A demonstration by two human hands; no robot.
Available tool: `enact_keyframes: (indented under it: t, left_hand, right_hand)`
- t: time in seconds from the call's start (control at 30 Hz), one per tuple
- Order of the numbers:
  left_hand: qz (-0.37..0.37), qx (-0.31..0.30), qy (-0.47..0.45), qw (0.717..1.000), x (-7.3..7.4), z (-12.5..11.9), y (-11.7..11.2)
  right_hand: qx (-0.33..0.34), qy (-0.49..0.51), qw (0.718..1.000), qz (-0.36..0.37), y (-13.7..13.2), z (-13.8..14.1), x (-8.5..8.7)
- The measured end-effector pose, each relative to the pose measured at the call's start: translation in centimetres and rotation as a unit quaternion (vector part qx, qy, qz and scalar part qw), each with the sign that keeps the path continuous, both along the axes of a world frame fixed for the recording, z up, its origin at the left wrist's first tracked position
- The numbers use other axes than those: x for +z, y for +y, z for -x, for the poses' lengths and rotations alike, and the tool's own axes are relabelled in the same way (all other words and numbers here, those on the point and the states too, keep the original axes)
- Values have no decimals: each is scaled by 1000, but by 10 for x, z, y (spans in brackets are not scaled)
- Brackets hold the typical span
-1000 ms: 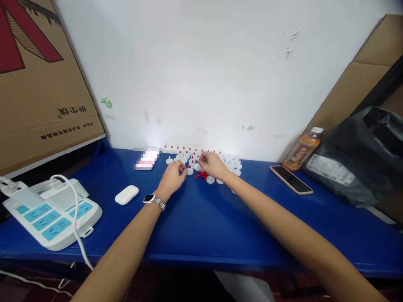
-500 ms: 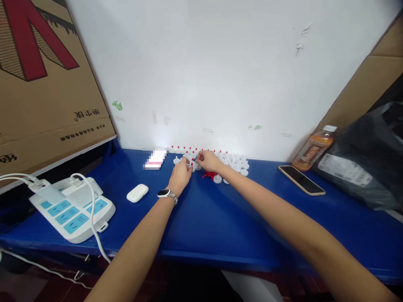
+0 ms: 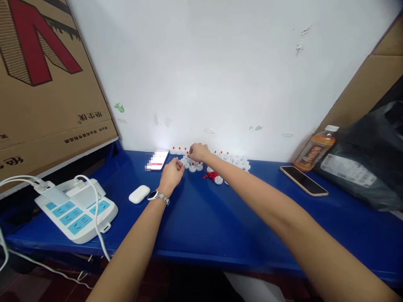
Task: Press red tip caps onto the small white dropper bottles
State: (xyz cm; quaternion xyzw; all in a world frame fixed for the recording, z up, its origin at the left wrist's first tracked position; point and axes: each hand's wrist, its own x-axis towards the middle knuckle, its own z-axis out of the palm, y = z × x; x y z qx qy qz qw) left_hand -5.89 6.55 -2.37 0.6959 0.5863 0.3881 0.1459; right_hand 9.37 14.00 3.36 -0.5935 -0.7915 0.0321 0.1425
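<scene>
My left hand (image 3: pixel 171 173), wearing a watch on its wrist, is closed in a pinch at the left end of a group of small white caps (image 3: pixel 192 168). A bit of a white cap shows at its fingertips, mostly hidden by them. My right hand (image 3: pixel 199 152) reaches over the caps from the right, fingers bent together beside a cap with a red tip (image 3: pixel 188 153). Whatever is between those fingers is hidden. Several caps carry red tips upright, and a row of them stands along the wall. Loose red tips (image 3: pixel 211 175) lie in a small pile under my right forearm.
White caps without red tips (image 3: pixel 241 162) cluster to the right. A lit phone (image 3: pixel 159 160), a white earbud case (image 3: pixel 139 194) and a power strip (image 3: pixel 77 218) with cables lie left. Another phone (image 3: pixel 304 181), a drink bottle (image 3: pixel 315 149) and a dark bag (image 3: pixel 362 159) are right.
My right hand has moved left, over the red-tipped caps. My left hand has drawn slightly left and closed where a lone white cap stood. Two red-tipped caps in front are now uncovered.
</scene>
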Motion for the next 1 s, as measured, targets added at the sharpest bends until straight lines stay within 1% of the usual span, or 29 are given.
enact_keyframes:
  t: [0.07,0.13,0.23,0.3,0.37,0.43,0.53,0.57,0.63,0.67,0.7,0.73,0.8,0.83,0.9,0.93,1.0]
  left_hand:
    - [6,-7,-4,1000,-1,1,1]
    - [7,-12,-10,1000,0,0,0]
    - [-10,-13,-18,1000,3,-4,-3]
    - [-52,-10,-16,998,8,-7,-8]
    - [-100,-26,-14,995,14,-11,-14]
    - [-112,-88,-22,989,19,-15,-22]
    - [-74,-206,-38,975,23,-21,-30]
    - [-55,-233,-39,970,22,-23,-32]
    - [-21,-256,-42,965,20,-24,-33]
    - [-8,-258,-41,965,19,-25,-33]
    - [-2,-255,-39,966,18,-24,-32]
    - [3,-251,-34,967,17,-24,-31]
    - [11,-236,-14,972,16,-22,-30]
    - [15,-230,-1,973,16,-21,-30]
    - [25,-224,22,974,16,-20,-30]
    - [31,-225,30,973,15,-20,-30]
    - [42,-232,37,971,15,-20,-30]
  right_hand:
    - [2,1,1000,2,2,7,-2]
    - [1,10,1000,-3,1,8,-3]
    - [-2,29,999,-25,-7,-1,2]
    - [2,71,996,-47,-18,-13,6]
    - [25,185,980,-67,-35,-27,8]
    - [57,293,953,-57,-55,-41,4]
    - [105,392,913,-28,-83,-55,-8]
    - [115,418,901,-15,-90,-59,-13]
    - [120,453,884,5,-102,-64,-22]
    - [117,450,885,3,-106,-67,-25]
    - [113,428,896,-11,-109,-70,-28]
    - [110,384,916,-35,-112,-73,-31]
    - [112,242,960,-92,-117,-79,-34]
    - [117,163,973,-112,-119,-81,-35]
    - [129,34,982,-131,-121,-83,-38]
    - [132,-7,982,-132,-121,-83,-39]
    - [129,-53,981,-133,-120,-81,-40]
